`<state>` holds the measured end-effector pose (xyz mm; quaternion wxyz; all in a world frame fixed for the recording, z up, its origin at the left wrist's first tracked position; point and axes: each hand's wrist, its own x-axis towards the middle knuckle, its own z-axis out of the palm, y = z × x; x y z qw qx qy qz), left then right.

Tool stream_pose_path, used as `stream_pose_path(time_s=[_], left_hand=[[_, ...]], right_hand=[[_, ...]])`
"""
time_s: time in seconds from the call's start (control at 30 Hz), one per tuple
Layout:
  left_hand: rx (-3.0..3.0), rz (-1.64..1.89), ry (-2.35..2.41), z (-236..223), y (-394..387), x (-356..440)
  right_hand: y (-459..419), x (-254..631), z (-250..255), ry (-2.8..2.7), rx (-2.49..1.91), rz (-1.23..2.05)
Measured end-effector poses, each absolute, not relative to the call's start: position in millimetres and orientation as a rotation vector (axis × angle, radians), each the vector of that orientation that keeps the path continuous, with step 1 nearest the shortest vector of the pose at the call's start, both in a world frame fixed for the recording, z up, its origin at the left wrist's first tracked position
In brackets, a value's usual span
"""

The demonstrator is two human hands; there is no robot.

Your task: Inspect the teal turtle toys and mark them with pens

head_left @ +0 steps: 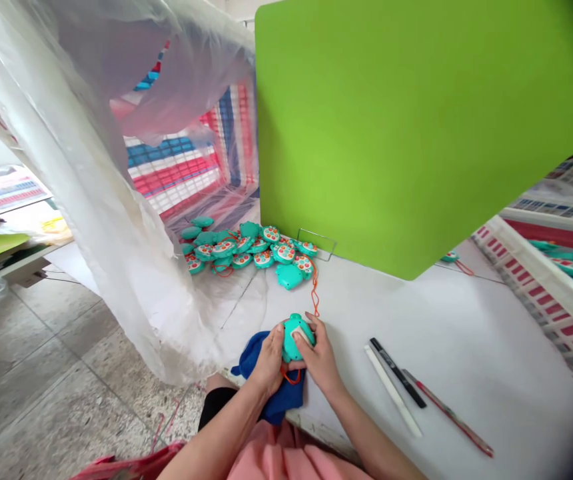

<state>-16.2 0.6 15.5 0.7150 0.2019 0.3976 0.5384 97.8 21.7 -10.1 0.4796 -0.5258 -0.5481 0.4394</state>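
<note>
Teal toy (296,339) clasped between the left hand (269,363) and right hand (322,353), fingers (311,325) curled around its sides, just above a crumpled blue cloth (276,393) at the near edge of the white surface (466,333). Orange cord (315,293) running from the hands toward a heap of matching toys (246,250) beside a green panel (406,133); pens (396,373) off to the right.

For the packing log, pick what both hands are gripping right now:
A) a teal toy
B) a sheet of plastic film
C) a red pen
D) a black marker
A: the left hand and right hand close around the teal toy above a blue cloth, while the black marker lies apart on the table.
</note>
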Motion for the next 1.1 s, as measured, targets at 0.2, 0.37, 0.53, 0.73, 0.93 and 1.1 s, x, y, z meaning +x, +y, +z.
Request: stream_pose_path(time_s=[0.2,0.37,0.53,0.73,0.93,1.1], left_hand=[[0.432,1.21,0.899,19,-2,-17],[0.441,1.165,0.872,15,-1,-17],[0.466,1.22,0.908,10,-2,-15],[0.472,1.185,0.896,8,-3,-16],[0.482,1.223,0.899,7,-4,-16],[0.478,1.185,0.894,10,-5,-17]], right_hand=[[30,101,-7,-1.222,-1.23,1.235],[28,109,0,-1.095,-1.138,1.435],[33,100,3,-1.02,-1.25,1.347],[30,106,6,-1.066,-1.203,1.393],[31,104,3,-1.077,-1.245,1.353],[30,112,7,-1.2,-1.194,1.379]])
